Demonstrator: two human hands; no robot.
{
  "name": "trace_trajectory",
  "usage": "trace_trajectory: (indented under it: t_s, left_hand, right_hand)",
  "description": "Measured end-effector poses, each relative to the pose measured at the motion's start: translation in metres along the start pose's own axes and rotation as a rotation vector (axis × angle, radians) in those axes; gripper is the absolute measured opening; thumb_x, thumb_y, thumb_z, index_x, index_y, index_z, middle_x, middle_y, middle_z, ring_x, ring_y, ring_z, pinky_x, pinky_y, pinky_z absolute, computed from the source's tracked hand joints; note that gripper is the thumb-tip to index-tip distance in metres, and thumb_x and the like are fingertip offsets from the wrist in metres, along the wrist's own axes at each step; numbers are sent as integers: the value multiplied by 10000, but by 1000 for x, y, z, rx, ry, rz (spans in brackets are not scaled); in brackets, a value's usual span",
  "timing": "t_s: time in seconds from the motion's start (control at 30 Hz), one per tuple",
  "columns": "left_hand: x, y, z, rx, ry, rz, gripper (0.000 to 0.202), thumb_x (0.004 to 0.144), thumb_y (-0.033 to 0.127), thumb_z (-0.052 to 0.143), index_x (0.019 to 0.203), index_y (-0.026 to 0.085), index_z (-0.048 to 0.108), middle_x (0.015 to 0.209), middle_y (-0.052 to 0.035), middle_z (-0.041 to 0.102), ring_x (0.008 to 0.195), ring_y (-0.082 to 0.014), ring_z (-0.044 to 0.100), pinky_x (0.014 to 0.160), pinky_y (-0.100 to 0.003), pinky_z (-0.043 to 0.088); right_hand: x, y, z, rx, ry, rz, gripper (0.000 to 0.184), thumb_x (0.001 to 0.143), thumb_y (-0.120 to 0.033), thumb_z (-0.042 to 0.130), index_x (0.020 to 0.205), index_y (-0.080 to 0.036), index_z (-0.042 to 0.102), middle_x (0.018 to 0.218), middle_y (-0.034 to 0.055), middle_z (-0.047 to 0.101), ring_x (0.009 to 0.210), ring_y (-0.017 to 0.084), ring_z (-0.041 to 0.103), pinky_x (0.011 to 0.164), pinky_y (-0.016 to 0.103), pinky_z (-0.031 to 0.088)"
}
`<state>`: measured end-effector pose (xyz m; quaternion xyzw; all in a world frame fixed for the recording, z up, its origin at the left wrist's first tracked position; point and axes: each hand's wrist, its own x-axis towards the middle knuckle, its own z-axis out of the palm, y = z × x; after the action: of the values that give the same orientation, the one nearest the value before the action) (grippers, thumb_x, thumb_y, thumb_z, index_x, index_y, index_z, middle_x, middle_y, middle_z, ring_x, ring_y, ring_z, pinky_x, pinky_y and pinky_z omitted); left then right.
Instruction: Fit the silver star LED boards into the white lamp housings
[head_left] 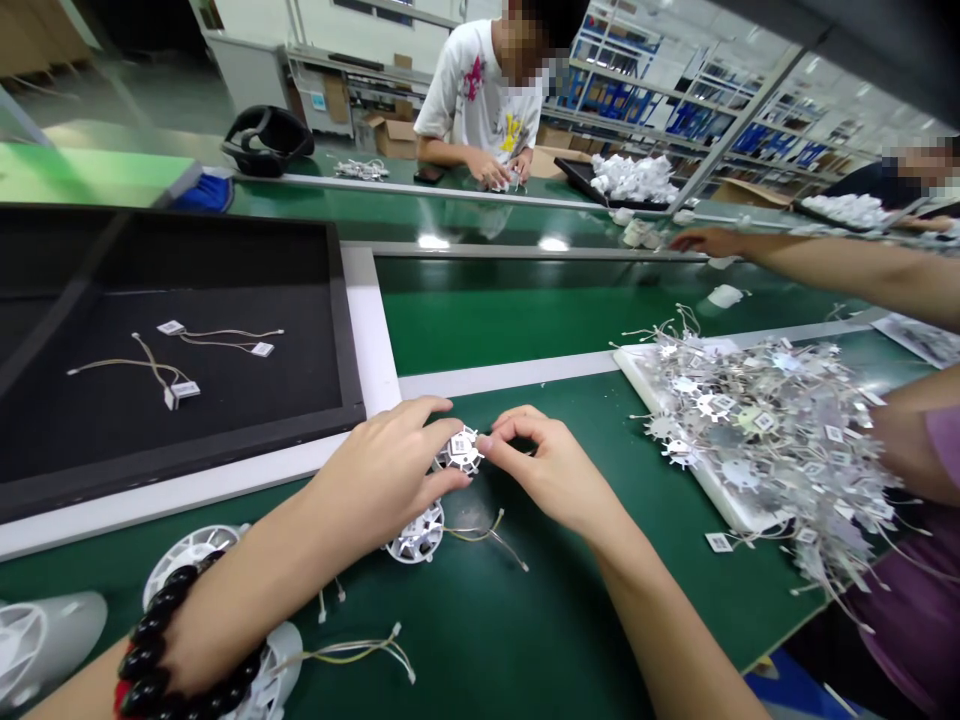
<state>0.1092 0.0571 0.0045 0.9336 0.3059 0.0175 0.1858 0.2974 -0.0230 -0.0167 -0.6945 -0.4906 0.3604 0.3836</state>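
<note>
My left hand [394,455] is closed around a small round white plastic housing [441,462], with a star-shaped metal plate [460,447] bearing a printed label on its top. At the right edge of that plate, my right hand [546,460] has thumb and index finger pinched together; what lies between the fingertips is hidden. Just below sits another white spoked housing [417,540], its thin wires [480,532] trailing right. Under my left forearm, partly covered, are more white housings [196,548], one with wires [360,648] and small connectors.
A white tray [705,480] heaped with wired metal plates [765,430] stands to the right. A black tray [300,410] with a few wired pieces [180,390] lies left. Across the bench works a person [480,100]; a co-worker's arm [832,265] reaches in from the right.
</note>
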Motion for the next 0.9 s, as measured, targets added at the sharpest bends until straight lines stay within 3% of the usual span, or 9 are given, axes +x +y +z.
trace_trajectory:
  t_s: [0.07,0.3,0.47,0.63,0.9]
  left_hand:
    - [1,0,1,5,-12,-11,415,976,338,697,1345,151,665,1530,-172,563,1303,-400,621,1026,-541,554]
    - [3,2,-4,-9,-75,-45,332,1012,327,627,1298,169,686,1399,-141,681,1179,-399,703,912,-546,607]
    - [3,3,-5,-16,-95,-55,332,1007,357,636,1281,181,699,1371,-130,701,1160,-410,710,915,-574,596]
    - [3,3,-5,-19,-99,-61,426,1016,403,621,1360,155,658,1413,-161,673,1202,-429,687,938,-582,580]
    - [2,3,-5,-24,-112,-61,396,1028,334,598,1404,212,620,1401,-126,688,1194,-385,699,935,-509,577]
  right_hand:
    - [1,3,2,-17,2,-3,234,838,-391,715,690,-221,653,1002,62,680,977,239,605,878,387,431]
    - [4,7,3,-22,-13,-9,277,860,-413,693,675,-222,619,1036,73,687,1007,243,635,890,382,462]
    - [6,8,2,-24,-29,-19,271,861,-405,703,674,-220,637,1070,83,703,1060,253,646,928,382,475]
    - [6,8,2,-33,-33,-21,268,856,-411,703,680,-217,649,1085,91,700,1067,252,646,952,386,468]
    - [3,9,1,-80,-48,-13,259,855,-425,708,712,-216,654,1134,83,713,1045,260,645,914,407,448]
